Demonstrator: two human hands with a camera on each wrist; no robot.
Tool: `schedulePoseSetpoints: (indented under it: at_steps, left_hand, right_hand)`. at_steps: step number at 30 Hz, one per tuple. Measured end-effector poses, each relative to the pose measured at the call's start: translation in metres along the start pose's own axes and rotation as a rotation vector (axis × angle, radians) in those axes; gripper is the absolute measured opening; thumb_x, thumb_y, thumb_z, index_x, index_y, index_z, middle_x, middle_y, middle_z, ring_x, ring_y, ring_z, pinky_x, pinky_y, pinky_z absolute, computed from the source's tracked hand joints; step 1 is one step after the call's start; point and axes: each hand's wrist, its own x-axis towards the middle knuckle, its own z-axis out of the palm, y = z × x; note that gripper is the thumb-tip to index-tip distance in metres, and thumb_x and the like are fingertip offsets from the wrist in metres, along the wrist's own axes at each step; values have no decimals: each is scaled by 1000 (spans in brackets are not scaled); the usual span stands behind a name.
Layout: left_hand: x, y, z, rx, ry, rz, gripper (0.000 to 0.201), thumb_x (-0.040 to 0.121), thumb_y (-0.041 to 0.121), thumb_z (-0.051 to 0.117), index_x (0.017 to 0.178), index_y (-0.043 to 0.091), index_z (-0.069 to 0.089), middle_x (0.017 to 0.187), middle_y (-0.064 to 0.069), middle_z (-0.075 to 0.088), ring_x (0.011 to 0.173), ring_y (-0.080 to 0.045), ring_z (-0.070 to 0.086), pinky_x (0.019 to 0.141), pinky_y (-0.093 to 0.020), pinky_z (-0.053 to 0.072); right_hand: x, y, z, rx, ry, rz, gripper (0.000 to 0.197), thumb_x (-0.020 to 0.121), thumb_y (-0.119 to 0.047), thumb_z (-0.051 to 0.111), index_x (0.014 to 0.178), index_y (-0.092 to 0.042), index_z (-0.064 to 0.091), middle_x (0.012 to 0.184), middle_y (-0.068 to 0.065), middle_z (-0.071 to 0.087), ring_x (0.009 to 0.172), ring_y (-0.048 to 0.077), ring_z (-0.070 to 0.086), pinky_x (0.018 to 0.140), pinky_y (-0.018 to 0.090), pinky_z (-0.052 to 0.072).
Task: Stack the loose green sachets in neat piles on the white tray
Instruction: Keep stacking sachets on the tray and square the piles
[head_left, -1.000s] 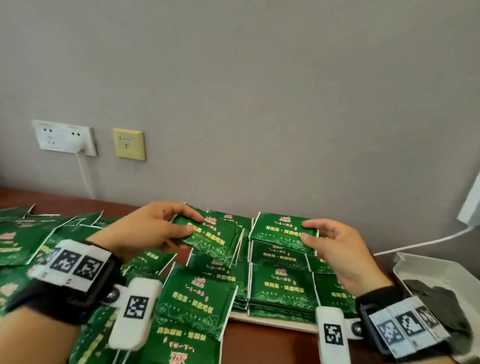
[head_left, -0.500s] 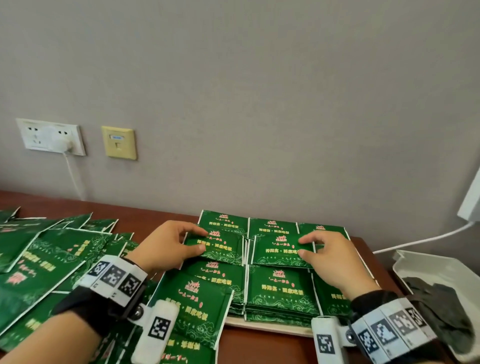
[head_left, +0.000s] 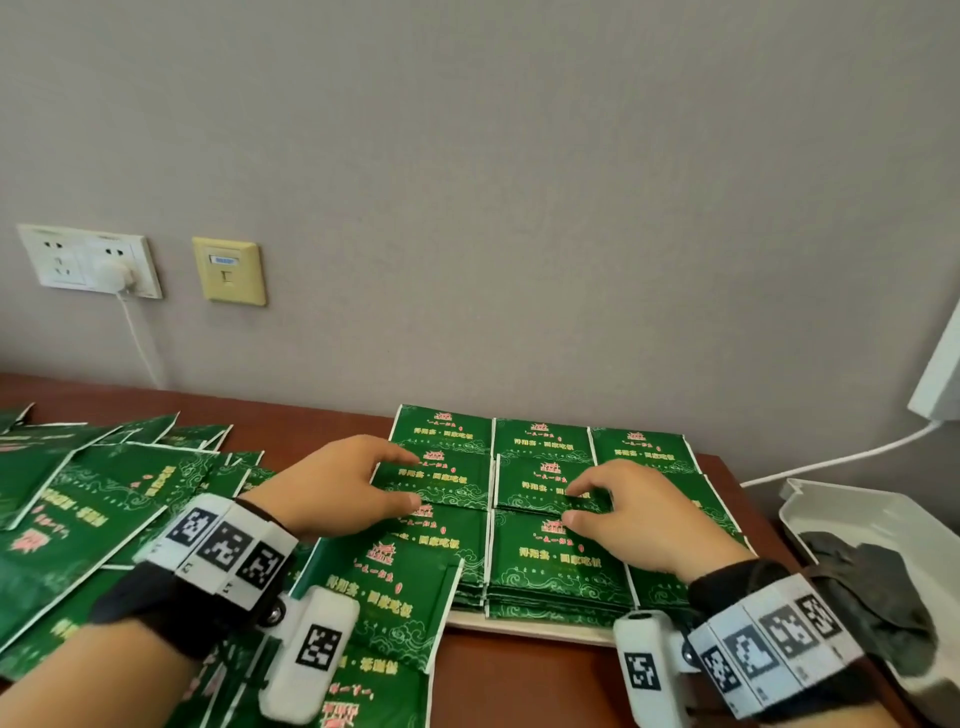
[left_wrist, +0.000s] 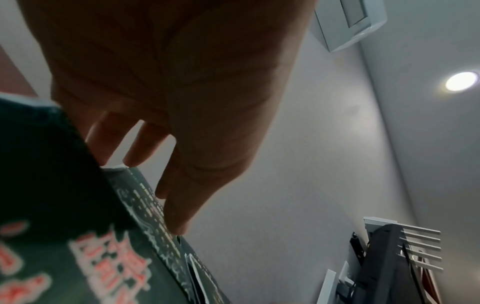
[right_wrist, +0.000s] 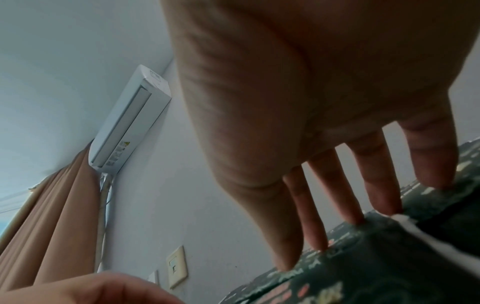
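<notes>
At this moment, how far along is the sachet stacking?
Done: neat piles fill most of the tray. In hand: the left hand and right hand each press a sachet onto a middle-row pile. Left: many loose sachets on the table.

Seen from below, the right hand (right_wrist: 298, 98) reaches down, straight fingertips (right_wrist: 436, 181) touching a dark green printed foil sachet (right_wrist: 363, 263). Behind, a white wall-mounted air conditioner (right_wrist: 130, 119) hangs beside tan curtains (right_wrist: 52, 216).

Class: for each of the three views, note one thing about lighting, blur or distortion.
Head view: evenly lit, sachet print legible, wide-angle bending toward the edges. Left wrist view: left hand dark, a ceiling light flaring, near sachet blurred. Right wrist view: right hand huge, foreground sachet soft.
</notes>
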Motion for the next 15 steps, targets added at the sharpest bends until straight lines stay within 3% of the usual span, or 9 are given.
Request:
schedulePoseSetpoints:
  at_steps: [4, 5, 7, 10, 12, 15]
  left_hand:
    - [-7, 8, -10, 64, 7, 13, 50, 88, 50, 67, 134, 38, 54, 138, 8, 55, 120, -14, 58, 102, -33, 44]
    - [-10, 11, -13, 66, 11, 14, 47, 88, 49, 67, 132, 36, 56, 131, 9, 58, 109, -11, 62, 98, -31, 48]
    - [-18, 11, -20, 69, 44, 13, 39, 87, 50, 69, 121, 31, 62, 116, 11, 64, 93, -6, 64, 92, -30, 52]
    - [-39, 3, -28, 92, 87, -61, 37, 82, 54, 72, 107, 28, 62, 99, 10, 68, 91, -9, 65, 86, -31, 53]
    - [-56, -6, -28, 128, 71, -123, 48, 81, 58, 71, 116, 29, 57, 105, 7, 65, 94, -12, 63, 88, -33, 51]
    - [-74, -16, -19, 106, -2, -162, 72, 80, 58, 72, 138, 26, 42, 111, 5, 64, 95, -13, 64, 84, -32, 52]
  right_hand:
    - [-3, -4, -4, -16, 17, 1, 40, 89, -54, 66, 126, -39, 62, 147, -5, 50, 135, 21, 47, 113, 52, 37]
    - [-7, -8, -7, -3, 32, -23, 39, 89, -53, 67, 126, -39, 62, 146, -6, 51, 134, 20, 48, 113, 51, 37]
    - [-20, -20, -18, 53, 75, -102, 35, 89, -51, 68, 121, -38, 64, 136, -9, 58, 122, 13, 55, 103, 38, 45]
    - [-51, -36, -39, 176, 73, -217, 28, 85, -53, 71, 108, -39, 69, 102, -18, 70, 90, -1, 65, 84, 27, 52]
    - [-77, -40, -44, 233, -4, -250, 26, 81, -55, 73, 103, -40, 72, 92, -20, 72, 82, -2, 67, 81, 25, 54]
    - [-109, -35, -38, 255, -160, -247, 24, 81, -51, 76, 101, -39, 74, 92, -20, 74, 79, 5, 70, 80, 27, 56]
